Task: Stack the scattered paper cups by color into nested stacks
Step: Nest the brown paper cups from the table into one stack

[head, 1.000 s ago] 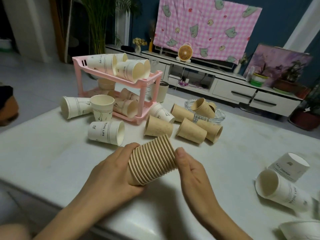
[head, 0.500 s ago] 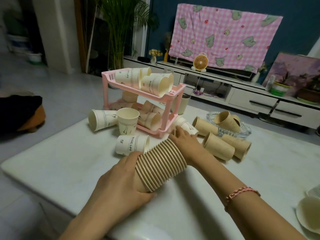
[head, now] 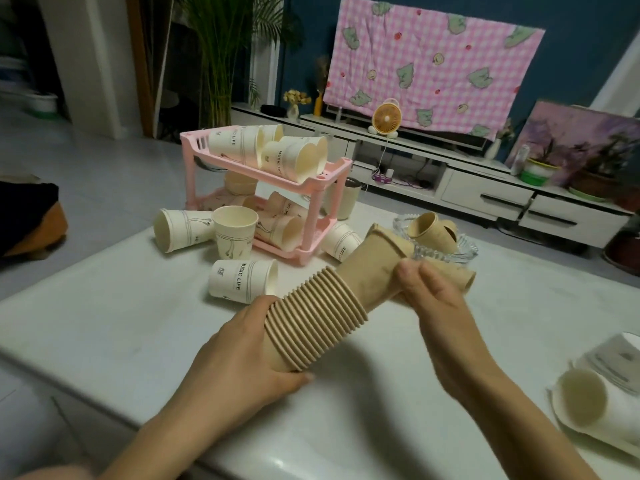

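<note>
My left hand (head: 239, 355) grips the base of a long nested stack of brown cups (head: 311, 327) held slanted over the table. My right hand (head: 429, 296) holds a single brown cup (head: 370, 271) whose bottom end sits inside the stack's open mouth. More brown cups lie behind my right hand, one (head: 453, 275) on the table and others (head: 429, 230) in a glass dish. White printed cups lie in front: one on its side (head: 242, 280), one upright (head: 233, 235), another on its side (head: 180, 228). More white cups (head: 588, 407) lie at the right edge.
A pink two-tier rack (head: 311, 216) at the table's far left carries white cups (head: 277, 154) on top and mixed cups below. The glass dish (head: 464, 245) stands to its right. The white table (head: 121, 323) ends close in front. A TV console lies beyond.
My right hand reached out to the loose brown cups, picked one up and brought it back into the mouth of the stack. The view shifted left and closer.
</note>
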`<action>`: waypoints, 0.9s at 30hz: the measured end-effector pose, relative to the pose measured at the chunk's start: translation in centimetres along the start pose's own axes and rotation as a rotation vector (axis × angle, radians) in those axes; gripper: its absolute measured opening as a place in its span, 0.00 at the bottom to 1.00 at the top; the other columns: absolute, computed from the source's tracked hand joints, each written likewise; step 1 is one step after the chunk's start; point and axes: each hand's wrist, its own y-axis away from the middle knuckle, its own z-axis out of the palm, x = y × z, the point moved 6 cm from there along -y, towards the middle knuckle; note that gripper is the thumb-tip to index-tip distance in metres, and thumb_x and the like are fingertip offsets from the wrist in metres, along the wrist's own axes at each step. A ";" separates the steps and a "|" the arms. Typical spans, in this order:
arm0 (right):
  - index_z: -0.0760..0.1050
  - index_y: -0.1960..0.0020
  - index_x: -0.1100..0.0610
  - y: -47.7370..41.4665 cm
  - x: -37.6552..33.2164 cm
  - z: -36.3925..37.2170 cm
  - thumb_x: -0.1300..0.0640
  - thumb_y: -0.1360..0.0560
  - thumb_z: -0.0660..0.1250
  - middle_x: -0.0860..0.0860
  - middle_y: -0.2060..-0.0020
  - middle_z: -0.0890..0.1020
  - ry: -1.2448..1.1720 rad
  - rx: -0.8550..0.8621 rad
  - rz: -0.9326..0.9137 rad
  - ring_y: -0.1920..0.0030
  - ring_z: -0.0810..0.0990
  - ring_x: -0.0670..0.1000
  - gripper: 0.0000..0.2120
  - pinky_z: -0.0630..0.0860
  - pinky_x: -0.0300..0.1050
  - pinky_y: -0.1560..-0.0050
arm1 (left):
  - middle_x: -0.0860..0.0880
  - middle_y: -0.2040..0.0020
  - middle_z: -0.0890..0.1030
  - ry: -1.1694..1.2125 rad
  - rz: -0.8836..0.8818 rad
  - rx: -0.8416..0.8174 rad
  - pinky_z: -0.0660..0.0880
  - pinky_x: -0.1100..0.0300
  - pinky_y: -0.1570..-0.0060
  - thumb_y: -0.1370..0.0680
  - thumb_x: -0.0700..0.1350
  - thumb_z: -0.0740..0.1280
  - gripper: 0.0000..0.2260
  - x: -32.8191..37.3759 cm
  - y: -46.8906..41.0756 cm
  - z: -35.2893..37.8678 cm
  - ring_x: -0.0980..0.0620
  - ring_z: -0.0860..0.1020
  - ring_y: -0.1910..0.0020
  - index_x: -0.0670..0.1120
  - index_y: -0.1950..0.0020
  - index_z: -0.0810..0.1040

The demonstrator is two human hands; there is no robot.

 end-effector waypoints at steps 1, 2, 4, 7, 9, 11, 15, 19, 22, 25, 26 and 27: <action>0.76 0.54 0.53 1.2 0.4 0.7 0.44 0.29 0.56 0.46 0.57 0.80 0.052 -0.051 0.011 0.56 0.76 0.36 0.16 0.71 0.28 0.54 | 0.58 0.48 0.77 0.050 0.018 -0.024 0.76 0.55 0.52 0.46 0.62 0.73 0.35 0.5 0.1 0.7 0.55 0.77 0.51 0.60 0.43 0.64; 0.75 0.54 0.51 2.3 0.7 1.6 0.43 0.28 0.55 0.44 0.56 0.80 0.099 -0.100 0.022 0.57 0.75 0.33 0.15 0.70 0.26 0.54 | 0.58 0.49 0.77 0.089 0.028 -0.041 0.76 0.56 0.52 0.48 0.63 0.72 0.35 0.8 0.3 1.2 0.57 0.77 0.52 0.61 0.44 0.64; 0.71 0.48 0.43 3.5 1.4 2.4 0.37 0.27 0.54 0.41 0.47 0.78 0.198 -0.138 0.005 0.47 0.73 0.31 0.15 0.69 0.31 0.43 | 0.59 0.53 0.78 0.130 0.049 -0.036 0.76 0.62 0.56 0.48 0.61 0.73 0.34 1.4 0.4 1.8 0.61 0.77 0.55 0.61 0.45 0.65; 0.59 0.37 0.33 4.4 1.6 1.5 0.36 0.33 0.61 0.39 0.30 0.59 0.198 -0.072 0.024 0.32 0.63 0.38 0.25 0.63 0.43 0.31 | 0.61 0.58 0.77 0.265 0.076 0.034 0.72 0.75 0.63 0.41 0.52 0.78 0.28 2.5 0.3 2.2 0.72 0.76 0.59 0.61 0.49 0.66; 0.51 0.32 0.36 5.0 2.2 1.8 0.42 0.35 0.69 0.38 0.30 0.59 0.071 -0.112 0.110 0.34 0.67 0.39 0.38 0.68 0.41 0.34 | 0.60 0.55 0.77 0.425 0.085 0.004 0.73 0.76 0.58 0.38 0.50 0.77 0.26 3.2 0.1 3.3 0.74 0.75 0.56 0.62 0.48 0.66; 0.51 0.31 0.41 5.8 2.7 2.2 0.52 0.33 0.73 0.39 0.36 0.69 -0.034 -0.181 0.178 0.42 0.75 0.33 0.41 0.75 0.32 0.46 | 0.58 0.45 0.77 0.496 0.135 -0.079 0.77 0.63 0.46 0.38 0.50 0.73 0.32 4.3 0.2 5.1 0.65 0.77 0.48 0.63 0.39 0.62; 0.61 0.36 0.49 5.1 4.0 -0.8 0.62 0.35 0.75 0.40 0.48 0.76 -0.006 -0.063 0.186 0.54 0.77 0.30 0.34 0.74 0.25 0.61 | 0.51 0.32 0.69 0.634 0.226 -0.228 0.67 0.47 0.32 0.33 0.39 0.68 0.38 5.7 0.1 8.1 0.53 0.70 0.33 0.60 0.29 0.55; 0.64 0.39 0.50 4.5 4.5 -3.6 0.63 0.38 0.77 0.43 0.49 0.78 0.031 0.047 0.143 0.54 0.78 0.33 0.33 0.76 0.27 0.60 | 0.53 0.30 0.69 0.642 0.244 -0.270 0.65 0.53 0.31 0.32 0.40 0.68 0.36 7.2 -0.4 9.8 0.56 0.68 0.31 0.54 0.28 0.56; 0.65 0.40 0.51 3.9 4.3 -5.9 0.62 0.40 0.78 0.42 0.52 0.78 0.161 0.198 0.049 0.54 0.80 0.37 0.34 0.79 0.36 0.55 | 0.57 0.32 0.70 0.521 0.257 -0.246 0.63 0.70 0.36 0.29 0.40 0.67 0.31 8.0 -0.5 10.7 0.61 0.68 0.33 0.53 0.29 0.60; 0.63 0.40 0.50 2.9 4.2 -9.9 0.59 0.40 0.77 0.44 0.51 0.76 0.287 0.421 -0.018 0.54 0.78 0.45 0.35 0.77 0.47 0.49 | 0.60 0.35 0.65 0.294 0.250 -0.185 0.57 0.73 0.39 0.24 0.44 0.65 0.27 7.4 -0.5 11.4 0.63 0.65 0.35 0.54 0.29 0.58; 0.62 0.38 0.51 2.7 4.3 -11.4 0.59 0.40 0.78 0.47 0.48 0.75 0.330 0.492 -0.029 0.51 0.77 0.47 0.36 0.76 0.48 0.48 | 0.60 0.36 0.65 0.278 0.251 -0.183 0.58 0.72 0.38 0.24 0.44 0.64 0.25 7.2 -0.4 11.6 0.62 0.65 0.36 0.54 0.30 0.60; 0.62 0.36 0.52 2.7 4.6 -12.9 0.58 0.40 0.78 0.50 0.45 0.75 0.364 0.557 -0.033 0.48 0.76 0.50 0.37 0.75 0.49 0.47 | 0.60 0.37 0.66 0.269 0.255 -0.191 0.59 0.70 0.38 0.23 0.44 0.63 0.23 7.3 -0.3 11.8 0.61 0.66 0.36 0.54 0.31 0.61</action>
